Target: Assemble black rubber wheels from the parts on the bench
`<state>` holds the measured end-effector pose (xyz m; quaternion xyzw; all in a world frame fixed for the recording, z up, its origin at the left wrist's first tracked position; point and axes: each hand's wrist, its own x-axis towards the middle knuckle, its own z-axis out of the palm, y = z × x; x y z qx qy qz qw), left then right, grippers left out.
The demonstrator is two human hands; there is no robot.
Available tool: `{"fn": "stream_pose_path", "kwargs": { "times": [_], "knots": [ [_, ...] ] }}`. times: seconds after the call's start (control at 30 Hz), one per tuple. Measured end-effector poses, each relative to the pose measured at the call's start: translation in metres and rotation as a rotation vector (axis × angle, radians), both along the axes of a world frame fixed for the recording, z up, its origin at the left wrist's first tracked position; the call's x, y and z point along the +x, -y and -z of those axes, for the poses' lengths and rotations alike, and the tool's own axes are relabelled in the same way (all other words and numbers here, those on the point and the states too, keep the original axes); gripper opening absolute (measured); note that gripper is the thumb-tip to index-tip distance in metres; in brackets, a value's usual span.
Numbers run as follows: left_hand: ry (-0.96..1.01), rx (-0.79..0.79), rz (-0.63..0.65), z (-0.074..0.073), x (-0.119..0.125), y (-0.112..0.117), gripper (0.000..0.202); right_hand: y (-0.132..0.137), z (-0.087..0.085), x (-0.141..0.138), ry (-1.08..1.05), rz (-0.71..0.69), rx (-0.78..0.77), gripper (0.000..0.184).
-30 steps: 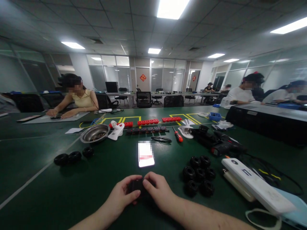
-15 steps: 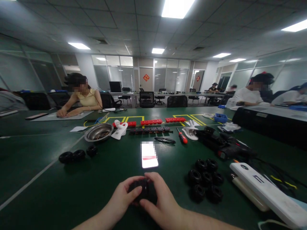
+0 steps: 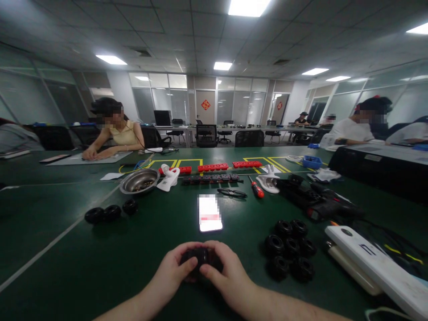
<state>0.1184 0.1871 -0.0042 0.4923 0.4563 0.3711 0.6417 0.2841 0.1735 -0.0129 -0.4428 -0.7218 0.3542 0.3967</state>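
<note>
Between my two hands is a black toy wheel (image 3: 201,256), mostly covered by fingers. My left hand (image 3: 177,266) is closed round its left side, thumb on the near face. On the other side my right hand (image 3: 227,269) wraps the wheel, its thumb also pressed to the front. Just beyond the hands lies a phone (image 3: 210,214) with a lit screen. A cluster of several black wheels (image 3: 290,246) sits to the right. To the left, three more black wheels (image 3: 112,212) stand in a row.
A steel bowl (image 3: 139,181) with small parts stands at the left. Further back lie red strips (image 3: 213,167), a black strip (image 3: 214,179), glasses (image 3: 232,193) and a screwdriver (image 3: 256,187). A power drill (image 3: 329,205) and a long white device (image 3: 371,258) are at the right. Co-workers (image 3: 117,131) sit across.
My right thumb has shifted up on the wheel, and my right fingers have curled closer around it. The view has moved slightly. The other things on the table stay put.
</note>
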Motion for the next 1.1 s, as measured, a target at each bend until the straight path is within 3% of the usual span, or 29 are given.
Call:
{"fn": "stream_pose_path", "kwargs": {
  "times": [0.13,0.27,0.37,0.5,0.67,0.77,0.87,0.97,1.1],
  "knots": [
    [-0.013,-0.004,-0.007,0.003,-0.001,-0.001,0.048,0.007,-0.006,0.001,0.008,-0.048,0.1,0.048],
    [-0.023,0.006,-0.023,0.0,0.0,0.001,0.045,0.007,-0.003,0.0,0.009,0.001,0.108,0.061],
    [-0.033,0.009,-0.038,-0.001,0.001,0.002,0.045,0.004,0.002,-0.001,0.01,0.063,0.074,0.054],
    [-0.02,-0.008,-0.035,0.0,0.001,0.002,0.047,-0.002,0.005,-0.001,0.069,0.065,-0.021,0.029],
    [-0.015,0.02,0.057,0.001,0.001,0.002,0.046,-0.005,0.005,-0.001,0.078,-0.008,-0.047,0.025],
    [-0.017,0.021,0.049,0.0,0.0,0.002,0.051,-0.003,0.001,-0.001,0.081,0.001,-0.03,0.022],
    [0.003,0.009,0.021,0.0,-0.001,0.001,0.057,0.001,-0.005,0.0,0.064,-0.029,0.066,0.034],
    [-0.015,-0.017,0.006,-0.001,-0.001,0.0,0.051,0.005,-0.009,0.0,0.053,-0.086,0.118,0.045],
    [-0.031,0.012,0.024,-0.001,0.0,0.002,0.044,0.008,-0.003,-0.001,0.008,-0.026,0.121,0.058]
  ]
}}
